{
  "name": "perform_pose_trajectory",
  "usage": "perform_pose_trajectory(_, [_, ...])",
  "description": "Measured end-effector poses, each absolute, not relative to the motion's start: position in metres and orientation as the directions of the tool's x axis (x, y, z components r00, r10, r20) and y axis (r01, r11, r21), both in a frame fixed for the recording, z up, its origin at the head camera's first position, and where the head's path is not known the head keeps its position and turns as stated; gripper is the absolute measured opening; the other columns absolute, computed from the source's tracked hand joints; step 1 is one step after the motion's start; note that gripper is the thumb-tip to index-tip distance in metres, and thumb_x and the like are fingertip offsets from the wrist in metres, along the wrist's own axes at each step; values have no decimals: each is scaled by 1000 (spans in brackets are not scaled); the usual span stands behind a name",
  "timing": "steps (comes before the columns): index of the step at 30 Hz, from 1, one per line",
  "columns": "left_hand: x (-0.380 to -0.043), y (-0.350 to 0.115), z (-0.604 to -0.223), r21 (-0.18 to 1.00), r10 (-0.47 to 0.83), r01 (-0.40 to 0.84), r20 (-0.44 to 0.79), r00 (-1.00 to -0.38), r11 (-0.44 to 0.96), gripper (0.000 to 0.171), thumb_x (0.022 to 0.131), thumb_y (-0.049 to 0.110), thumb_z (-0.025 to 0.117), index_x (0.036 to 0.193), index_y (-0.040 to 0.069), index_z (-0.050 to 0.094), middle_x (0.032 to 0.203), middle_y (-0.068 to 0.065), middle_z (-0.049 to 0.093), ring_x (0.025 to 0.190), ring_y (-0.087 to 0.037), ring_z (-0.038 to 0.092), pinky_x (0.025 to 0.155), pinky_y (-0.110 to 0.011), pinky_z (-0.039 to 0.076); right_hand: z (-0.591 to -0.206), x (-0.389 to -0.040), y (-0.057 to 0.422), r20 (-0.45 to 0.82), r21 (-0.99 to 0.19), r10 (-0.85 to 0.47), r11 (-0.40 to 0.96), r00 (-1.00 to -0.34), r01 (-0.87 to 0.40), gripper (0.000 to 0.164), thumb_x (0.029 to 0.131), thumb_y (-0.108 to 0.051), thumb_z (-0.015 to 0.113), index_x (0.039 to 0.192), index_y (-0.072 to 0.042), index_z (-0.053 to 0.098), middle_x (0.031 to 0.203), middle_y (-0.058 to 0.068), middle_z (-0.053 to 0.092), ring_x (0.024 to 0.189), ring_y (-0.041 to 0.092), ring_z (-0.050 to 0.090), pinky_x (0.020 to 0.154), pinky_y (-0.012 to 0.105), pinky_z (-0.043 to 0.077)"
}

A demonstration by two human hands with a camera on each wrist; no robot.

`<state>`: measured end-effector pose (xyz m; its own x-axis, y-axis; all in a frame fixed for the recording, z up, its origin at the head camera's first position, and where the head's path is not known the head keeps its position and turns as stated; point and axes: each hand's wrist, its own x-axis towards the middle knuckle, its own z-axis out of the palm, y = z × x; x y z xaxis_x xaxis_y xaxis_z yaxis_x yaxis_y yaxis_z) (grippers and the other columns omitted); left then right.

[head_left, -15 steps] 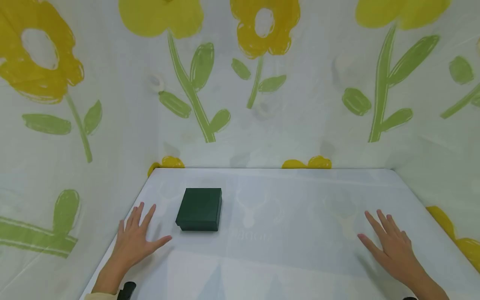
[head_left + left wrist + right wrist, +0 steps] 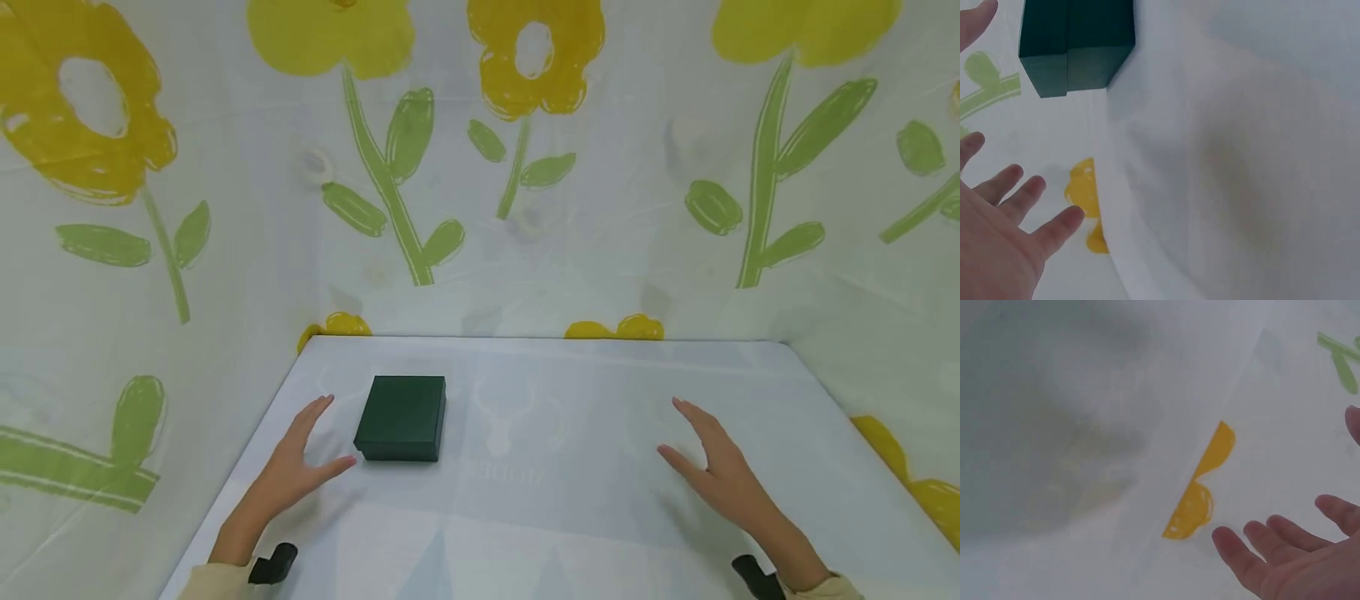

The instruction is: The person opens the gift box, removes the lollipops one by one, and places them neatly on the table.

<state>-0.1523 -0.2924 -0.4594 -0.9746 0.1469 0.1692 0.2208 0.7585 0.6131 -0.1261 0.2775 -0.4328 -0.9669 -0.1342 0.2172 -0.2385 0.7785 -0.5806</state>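
A dark green lidded box [image 2: 402,417] sits on the white table [image 2: 570,533], left of the middle; its lid is on. My left hand [image 2: 288,475] hovers just left of the box with fingers extended and thumb spread toward its near left corner. In the left wrist view the box [image 2: 1079,50] appears at the top, apart from the spread fingers [image 2: 1060,231]. Over the right half of the table my right hand [image 2: 723,475] is held with straight fingers and thumb apart, holding nothing. The right wrist view shows its fingers [image 2: 1241,556] loosely extended.
A white curtain [image 2: 615,192] with yellow flowers and green stems hangs behind the table and along both sides. The table's back edge [image 2: 495,337] meets it. A dark band [image 2: 273,564] circles the left wrist and another band [image 2: 756,577] the right.
Both hands have moved inward over the table and turned so their palms face each other more. The left hand is closer to the box. The box has stayed in place.
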Motion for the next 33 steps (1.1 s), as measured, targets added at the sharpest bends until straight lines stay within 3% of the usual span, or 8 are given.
perform_pose_trajectory(7, [-157,-286,-460,740,167,224,152,-974,635,96,76,36,79,150,28,18,152,-10,23,136,-37,25,101,-62,30,-438,-139,242,210,-645,-174,715,-962,-270,72,89,-34,65,146,-7,30,144,20,33,126,40,36,90,60,43])
perform_pose_trajectory(21, [-175,-274,-465,861,210,239,159,-965,448,92,79,19,77,150,18,20,154,-15,22,138,-37,23,102,-56,32,-446,-165,173,222,-746,-316,555,-923,-369,71,85,-36,70,144,-13,36,143,10,41,125,33,43,91,50,46])
perform_pose_trajectory(33, [-195,-260,-475,920,231,157,75,-970,358,91,78,21,77,151,20,22,155,-9,19,141,-34,17,108,-58,21,-444,-190,110,120,-813,-404,484,-907,-324,71,85,-35,70,144,-16,37,145,8,40,127,30,43,94,48,45])
